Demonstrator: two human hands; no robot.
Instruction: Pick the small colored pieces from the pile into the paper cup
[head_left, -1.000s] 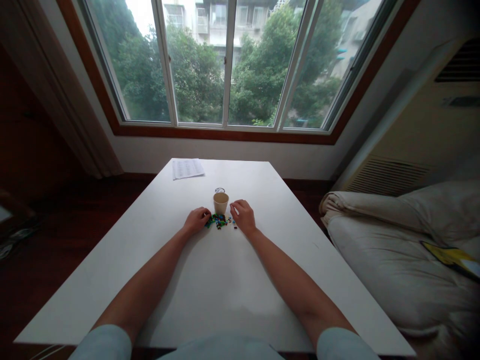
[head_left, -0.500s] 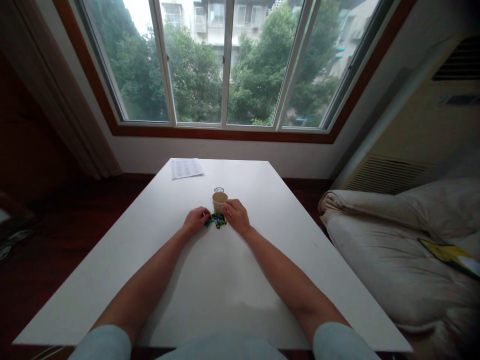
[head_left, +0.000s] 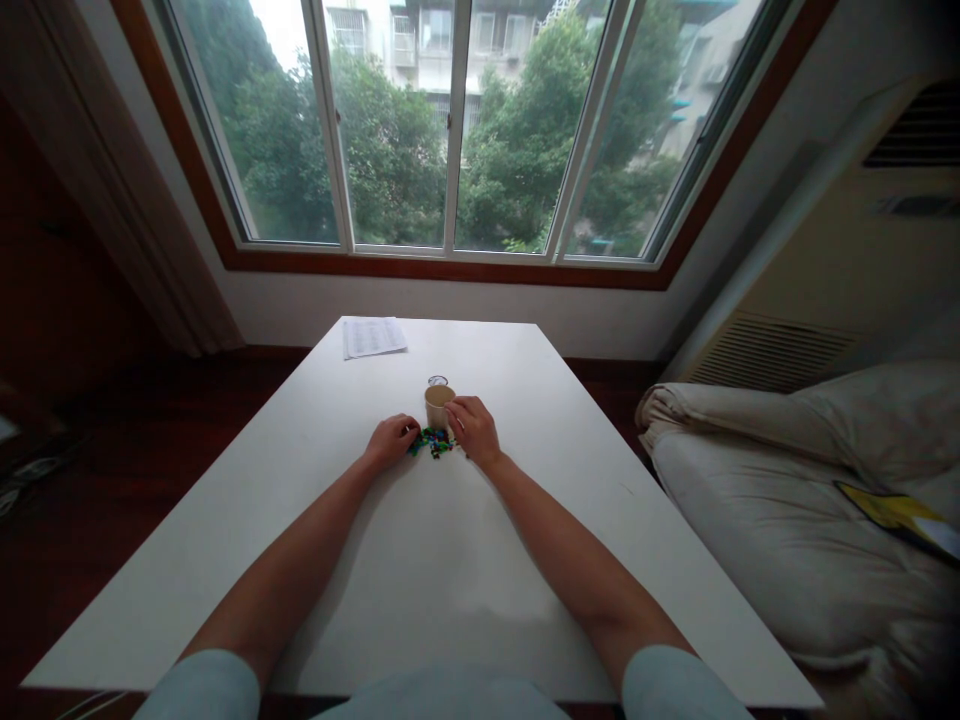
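A small heap of tiny coloured pieces (head_left: 436, 443), mostly green and blue, lies just in front of a tan paper cup (head_left: 438, 408) that stands upright. My left hand (head_left: 391, 441) rests at the left edge of the heap with its fingers curled and closed; anything between them is too small to make out. On the cup's right side, my right hand (head_left: 474, 428) has thumb and fingers pinched together near the rim. What the pinch holds is hidden, and I cannot tell whether the fingertips touch the cup.
Behind the cup lies a small clear round object (head_left: 437, 380). Printed sheets of paper (head_left: 374, 338) lie at the far left of the white table (head_left: 465, 560). To the right is a padded beige seat (head_left: 750, 520); beyond the table is a window (head_left: 450, 130).
My right hand has shifted very slightly upward beside the cup, and a bit more of the heap shows at its right. My left hand stays in place.
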